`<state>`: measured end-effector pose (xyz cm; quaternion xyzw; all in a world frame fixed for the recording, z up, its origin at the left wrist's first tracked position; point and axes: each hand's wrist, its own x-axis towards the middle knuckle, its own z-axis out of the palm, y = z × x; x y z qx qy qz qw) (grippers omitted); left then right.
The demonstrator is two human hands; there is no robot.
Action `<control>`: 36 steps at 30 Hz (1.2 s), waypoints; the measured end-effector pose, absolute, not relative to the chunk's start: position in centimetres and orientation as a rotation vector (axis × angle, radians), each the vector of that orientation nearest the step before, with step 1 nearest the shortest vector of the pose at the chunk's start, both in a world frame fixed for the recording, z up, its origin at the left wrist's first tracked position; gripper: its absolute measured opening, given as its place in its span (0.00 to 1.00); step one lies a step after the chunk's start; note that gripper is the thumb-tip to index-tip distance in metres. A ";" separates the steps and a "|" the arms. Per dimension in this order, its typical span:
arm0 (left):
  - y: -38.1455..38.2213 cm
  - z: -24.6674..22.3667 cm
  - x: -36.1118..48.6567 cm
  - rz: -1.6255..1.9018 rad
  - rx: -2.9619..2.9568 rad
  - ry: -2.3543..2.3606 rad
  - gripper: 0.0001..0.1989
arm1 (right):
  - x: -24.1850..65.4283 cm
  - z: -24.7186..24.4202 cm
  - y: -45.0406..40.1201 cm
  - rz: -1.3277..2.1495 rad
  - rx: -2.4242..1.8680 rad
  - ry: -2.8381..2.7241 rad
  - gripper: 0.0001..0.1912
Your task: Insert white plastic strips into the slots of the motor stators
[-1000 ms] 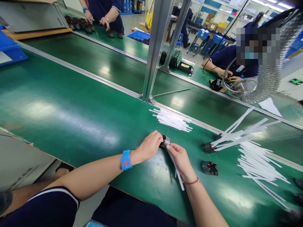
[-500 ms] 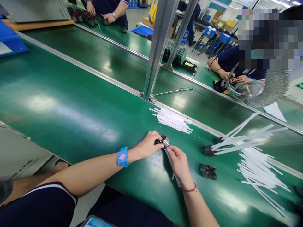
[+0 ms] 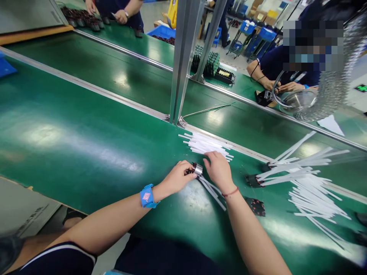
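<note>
My left hand (image 3: 178,178) is holding a metal-sleeved core (image 3: 198,170), its thumb and fingers closing around the dark-and-red end, and the core is lying on its side just above the green table (image 3: 100,145) or on it; I cannot tell which. Several white strips (image 3: 212,194) are trailing from the core's other end, slanting toward my right forearm. My right hand (image 3: 221,172) is hovering beyond the core, its thumb and fingers slightly apart and seemingly empty. Those fingers are reaching the near edge of a small bundle of white strips (image 3: 205,143), though I cannot tell if they are touching it. A blue wristband (image 3: 147,196) is circling my left wrist, and a red bracelet (image 3: 231,192) is circling my right. Off to the right, a spare core (image 3: 258,207) is sitting partly behind my right forearm, while a dark core (image 3: 254,180) is standing farther back with long strips (image 3: 286,177) sticking out of it. A larger strip pile (image 3: 318,198) is spreading beside them. Beyond the bundle, a metal post (image 3: 182,68) is rising from the rail. Across the table, one person's hands (image 3: 282,88) are working near a black item (image 3: 263,98), and at the upper left another person's hand (image 3: 122,16) is showing beside rows of dark cores (image 3: 82,19).
</note>
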<state>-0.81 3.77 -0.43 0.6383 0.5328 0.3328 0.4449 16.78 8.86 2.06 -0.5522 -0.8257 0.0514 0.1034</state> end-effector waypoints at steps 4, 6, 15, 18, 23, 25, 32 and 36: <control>4.6 -0.6 -1.7 0.780 1.623 1.294 0.03 | 15.1 1.2 11.7 0.025 -1.681 -2.555 0.09; 4.9 -0.4 -2.1 0.741 1.645 1.282 0.06 | 15.2 1.1 12.1 0.058 -1.666 -2.553 0.09; 4.6 0.8 -2.6 0.573 1.657 1.323 0.07 | 19.8 3.6 6.5 0.680 -1.520 -2.180 0.06; 4.6 1.0 -2.6 0.505 1.695 1.349 0.11 | 21.6 3.4 4.0 0.888 -1.505 -2.101 0.11; 4.7 1.3 -2.4 0.412 1.789 1.367 0.12 | 22.1 2.5 2.8 1.026 -1.613 -2.086 0.14; 4.8 1.3 -2.4 0.404 1.808 1.360 0.12 | 21.3 2.3 3.0 1.034 -1.587 -2.074 0.14; 5.1 0.8 -2.6 0.434 1.729 1.253 0.10 | 18.0 1.3 2.9 1.211 -1.464 -1.830 0.13; 5.2 0.9 -2.9 0.453 1.712 1.172 0.07 | 17.6 0.9 2.6 1.376 -1.467 -1.679 0.11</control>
